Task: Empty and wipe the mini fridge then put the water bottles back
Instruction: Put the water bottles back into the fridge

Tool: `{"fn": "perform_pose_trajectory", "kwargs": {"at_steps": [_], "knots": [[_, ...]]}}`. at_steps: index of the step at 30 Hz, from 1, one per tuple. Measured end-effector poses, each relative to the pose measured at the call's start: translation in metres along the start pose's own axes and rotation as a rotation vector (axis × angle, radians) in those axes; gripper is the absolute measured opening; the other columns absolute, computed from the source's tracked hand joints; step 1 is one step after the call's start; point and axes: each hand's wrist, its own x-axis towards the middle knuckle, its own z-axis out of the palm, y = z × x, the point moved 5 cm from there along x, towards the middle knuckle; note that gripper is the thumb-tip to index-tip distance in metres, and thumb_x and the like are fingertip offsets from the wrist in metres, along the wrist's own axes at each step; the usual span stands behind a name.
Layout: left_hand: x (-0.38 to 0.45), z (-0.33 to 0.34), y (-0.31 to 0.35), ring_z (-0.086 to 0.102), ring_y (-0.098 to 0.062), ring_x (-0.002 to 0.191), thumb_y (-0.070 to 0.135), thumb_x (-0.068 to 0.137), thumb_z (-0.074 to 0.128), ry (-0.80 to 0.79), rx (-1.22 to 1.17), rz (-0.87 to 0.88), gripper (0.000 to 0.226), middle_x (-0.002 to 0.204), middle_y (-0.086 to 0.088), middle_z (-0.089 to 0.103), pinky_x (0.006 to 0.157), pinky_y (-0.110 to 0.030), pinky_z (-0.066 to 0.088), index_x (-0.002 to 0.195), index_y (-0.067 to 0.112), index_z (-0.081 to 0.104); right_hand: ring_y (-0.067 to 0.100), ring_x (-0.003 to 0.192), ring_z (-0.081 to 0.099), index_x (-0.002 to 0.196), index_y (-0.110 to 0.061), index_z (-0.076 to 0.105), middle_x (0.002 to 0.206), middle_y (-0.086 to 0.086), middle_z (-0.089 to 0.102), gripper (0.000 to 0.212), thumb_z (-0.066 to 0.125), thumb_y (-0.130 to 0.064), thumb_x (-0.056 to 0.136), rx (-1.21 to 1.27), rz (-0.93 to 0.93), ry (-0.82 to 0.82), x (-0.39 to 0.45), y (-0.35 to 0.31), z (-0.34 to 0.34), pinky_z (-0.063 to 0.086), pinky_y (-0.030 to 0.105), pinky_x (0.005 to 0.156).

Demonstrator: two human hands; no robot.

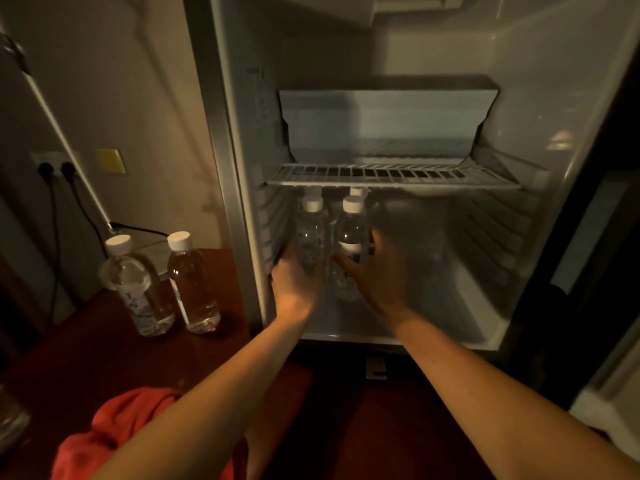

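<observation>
Person is working both hands inside the open mini fridge (242,202), below the wire shelf (391,176). Left hand (294,285) is wrapping the front-left water bottle (310,233); right hand (374,271) is gripping the front-right bottle (351,237). Two more caps are showing behind them. Another two bottles (166,282) are standing on the wooden table (69,358) beside a red cloth (114,431). Advice: keeping bottles upright, clearing the shelf edge, moving one row at a time.

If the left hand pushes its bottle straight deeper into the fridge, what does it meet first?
Probably the rear bottle whose white cap shows just behind the front-left bottle that the left hand grips. Depth is unclear, so the gap between them cannot be judged.
</observation>
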Motion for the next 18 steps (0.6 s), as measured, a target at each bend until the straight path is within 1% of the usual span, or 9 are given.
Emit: {"fn": "perform_pose_trajectory", "kwargs": {"at_steps": [2, 5, 7, 9, 11, 13, 14, 16, 18], "knots": [[-0.003, 0.000, -0.001, 0.062, -0.034, 0.111, 0.040, 0.089, 0.067, -0.027, 0.035, -0.018, 0.054, 0.119, -0.014, 0.068, 0.093, -0.044, 0.050, 0.136, 0.018, 0.054, 0.009, 0.079, 0.068, 0.105, -0.019, 0.064, 0.091, -0.005, 0.071, 0.049, 0.081, -0.050, 0.071, -0.006, 0.045, -0.008, -0.002, 0.000, -0.003, 0.057, 0.040, 0.071], [-0.014, -0.004, -0.001, 0.065, -0.035, 0.103, 0.034, 0.090, 0.066, -0.070, 0.090, -0.037, 0.043, 0.109, -0.017, 0.070, 0.082, -0.036, 0.050, 0.127, 0.012, 0.060, 0.008, 0.081, 0.067, 0.101, -0.018, 0.066, 0.091, -0.004, 0.072, 0.043, 0.084, -0.040, 0.069, 0.009, 0.136, -0.070, -0.012, 0.001, -0.006, 0.056, 0.039, 0.075], [-0.025, -0.009, -0.003, 0.067, -0.036, 0.099, 0.034, 0.089, 0.067, -0.088, 0.095, -0.042, 0.040, 0.106, -0.017, 0.071, 0.078, -0.034, 0.049, 0.122, 0.010, 0.062, 0.014, 0.088, 0.068, 0.103, -0.019, 0.068, 0.098, -0.001, 0.072, 0.039, 0.085, -0.031, 0.070, 0.019, 0.134, -0.099, -0.021, -0.004, -0.009, 0.055, 0.039, 0.079], [-0.033, -0.018, -0.007, 0.067, -0.036, 0.097, 0.032, 0.087, 0.071, -0.087, 0.080, -0.059, 0.039, 0.104, -0.017, 0.071, 0.076, -0.034, 0.050, 0.117, 0.009, 0.063, 0.016, 0.093, 0.065, 0.109, -0.018, 0.066, 0.102, -0.001, 0.068, 0.043, 0.085, -0.020, 0.071, 0.030, 0.148, -0.114, -0.030, -0.010, -0.013, 0.051, 0.032, 0.080], [-0.041, -0.029, -0.011, 0.065, -0.035, 0.101, 0.026, 0.086, 0.071, -0.087, 0.072, -0.092, 0.036, 0.107, -0.015, 0.070, 0.079, -0.034, 0.052, 0.116, 0.007, 0.063, 0.015, 0.095, 0.063, 0.112, -0.015, 0.063, 0.102, -0.002, 0.065, 0.045, 0.084, -0.016, 0.072, 0.033, 0.215, -0.117, -0.040, -0.015, -0.015, 0.048, 0.027, 0.078], [-0.051, -0.043, -0.012, 0.061, -0.033, 0.109, 0.026, 0.087, 0.069, -0.076, 0.078, -0.086, 0.040, 0.114, -0.013, 0.067, 0.089, -0.038, 0.051, 0.121, 0.009, 0.060, 0.014, 0.096, 0.063, 0.114, -0.014, 0.062, 0.107, -0.001, 0.067, 0.047, 0.083, -0.020, 0.074, 0.001, 0.248, -0.125, -0.050, -0.019, -0.013, 0.047, 0.022, 0.073], [-0.056, -0.050, -0.011, 0.060, -0.033, 0.111, 0.026, 0.087, 0.068, -0.065, 0.087, -0.072, 0.041, 0.116, -0.012, 0.067, 0.093, -0.039, 0.050, 0.123, 0.009, 0.059, 0.012, 0.096, 0.063, 0.116, -0.015, 0.062, 0.110, -0.002, 0.067, 0.047, 0.083, -0.024, 0.075, -0.026, 0.231, -0.142, -0.056, -0.025, -0.012, 0.045, 0.019, 0.071], [-0.067, -0.068, -0.010, 0.061, -0.030, 0.111, 0.028, 0.087, 0.068, -0.042, 0.087, -0.050, 0.042, 0.116, -0.010, 0.068, 0.095, -0.039, 0.049, 0.124, 0.010, 0.059, 0.010, 0.100, 0.062, 0.120, -0.016, 0.061, 0.112, -0.004, 0.066, 0.050, 0.081, -0.028, 0.076, -0.082, 0.167, -0.158, -0.070, -0.043, -0.013, 0.042, 0.017, 0.076], [-0.076, -0.087, -0.011, 0.064, -0.025, 0.107, 0.032, 0.086, 0.070, -0.017, 0.068, -0.027, 0.041, 0.111, -0.007, 0.070, 0.093, -0.040, 0.051, 0.121, 0.012, 0.062, 0.017, 0.107, 0.062, 0.124, -0.013, 0.061, 0.116, 0.002, 0.067, 0.056, 0.082, -0.031, 0.075, -0.131, 0.092, -0.155, -0.082, -0.062, -0.015, 0.042, 0.020, 0.083]]}}
